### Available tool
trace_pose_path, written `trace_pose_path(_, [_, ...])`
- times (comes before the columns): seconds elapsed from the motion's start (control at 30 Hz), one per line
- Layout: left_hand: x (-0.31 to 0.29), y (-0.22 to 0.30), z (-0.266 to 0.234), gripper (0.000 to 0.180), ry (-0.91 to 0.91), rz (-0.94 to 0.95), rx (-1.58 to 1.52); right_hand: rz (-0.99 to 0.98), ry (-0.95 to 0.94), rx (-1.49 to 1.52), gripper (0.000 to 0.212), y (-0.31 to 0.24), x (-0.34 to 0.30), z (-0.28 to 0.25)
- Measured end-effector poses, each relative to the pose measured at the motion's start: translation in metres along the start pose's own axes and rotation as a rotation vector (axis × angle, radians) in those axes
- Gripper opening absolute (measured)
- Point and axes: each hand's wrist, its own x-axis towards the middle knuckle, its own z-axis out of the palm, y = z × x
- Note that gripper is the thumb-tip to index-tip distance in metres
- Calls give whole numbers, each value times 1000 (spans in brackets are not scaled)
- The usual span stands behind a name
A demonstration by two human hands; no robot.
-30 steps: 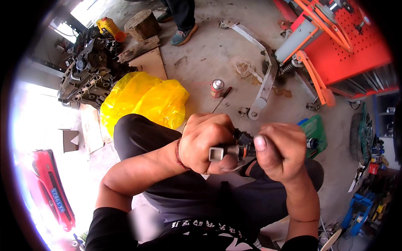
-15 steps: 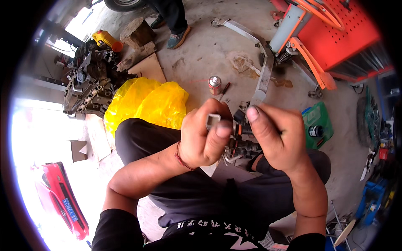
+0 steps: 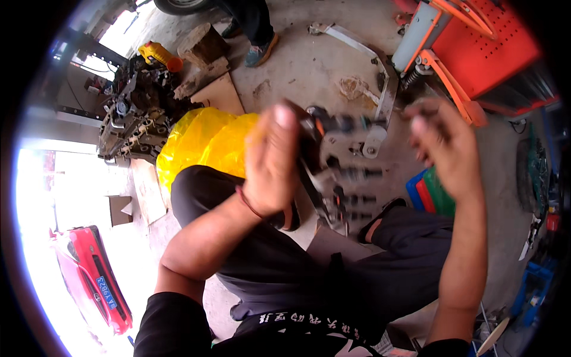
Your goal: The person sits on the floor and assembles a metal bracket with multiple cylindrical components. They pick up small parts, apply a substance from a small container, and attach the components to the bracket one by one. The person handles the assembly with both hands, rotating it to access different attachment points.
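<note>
My left hand (image 3: pixel 275 157) is closed round the near end of a metal rail (image 3: pixel 318 193) with several dark injectors (image 3: pixel 357 172) standing out from its right side. It looks like a fuel rail. The topmost injector has an orange band and lies just right of my left fingers. My right hand (image 3: pixel 447 146) is raised apart from the rail, to its right, with bent fingers. Motion smears those fingers, so I cannot make out whether anything is between them.
A yellow plastic sheet (image 3: pixel 205 143) lies left of my knees, by an engine (image 3: pixel 134 113) and a wooden stump (image 3: pixel 202 44). A green container (image 3: pixel 441 193) stands at the right. Beyond are an orange-handled floor hoist (image 3: pixel 410 47), a red cabinet (image 3: pixel 493 47) and another person's legs (image 3: pixel 253 27).
My right hand has moved away from my left hand, to the right and slightly up. My left hand has tilted upward, and the rail with its injectors now shows more fully.
</note>
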Motion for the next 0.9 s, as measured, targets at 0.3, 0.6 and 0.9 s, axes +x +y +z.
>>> trace_pose_path(0.3, [51,-9,-90,45,394,225,-32,572,-260,-308,30,263,66,67])
trace_pose_path(0.6, [59,-32,-123,37,480,43,98,539,-92,-550,29,419,43,209])
trace_pose_path(0.9, [79,-41,-94,42,457,-398,-312,281,-62,-921,31,421,130,231])
